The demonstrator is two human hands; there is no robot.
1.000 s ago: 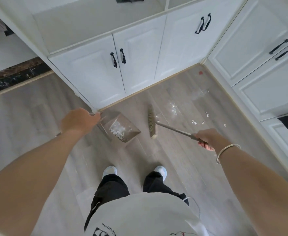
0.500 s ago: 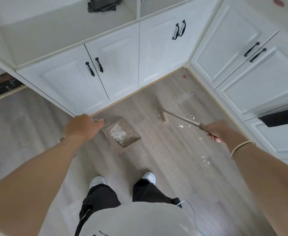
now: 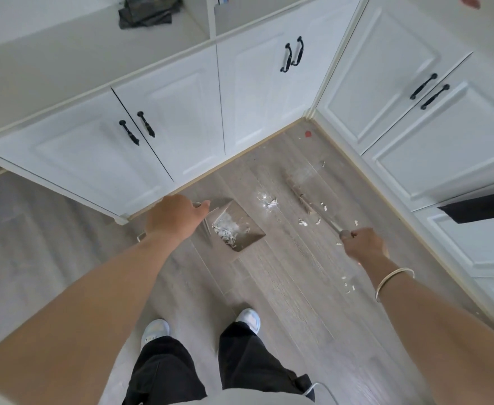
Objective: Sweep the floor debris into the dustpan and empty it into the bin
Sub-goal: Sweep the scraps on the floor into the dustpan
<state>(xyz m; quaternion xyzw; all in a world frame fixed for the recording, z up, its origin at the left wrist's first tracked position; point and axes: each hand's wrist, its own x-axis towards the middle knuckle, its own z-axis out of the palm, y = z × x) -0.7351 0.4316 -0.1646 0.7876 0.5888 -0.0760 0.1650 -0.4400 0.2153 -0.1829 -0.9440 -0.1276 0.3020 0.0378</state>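
Note:
My left hand grips the handle of a see-through dustpan that rests on the grey wood floor and holds a heap of white scraps. My right hand is shut on the metal handle of a broom, whose blurred brush head lies on the floor to the right of the dustpan. A small pile of white debris lies between dustpan and brush. More white bits are scattered by my right wrist. No bin is in view.
White cabinets with black handles line the far side, and another run of cabinets lines the right, meeting in a corner. A red spot marks the floor near that corner. My feet stand just behind the dustpan.
The broom head has swung away from the dustpan toward the corner on the right. The dustpan has stayed in place. My view has shifted toward the corner.

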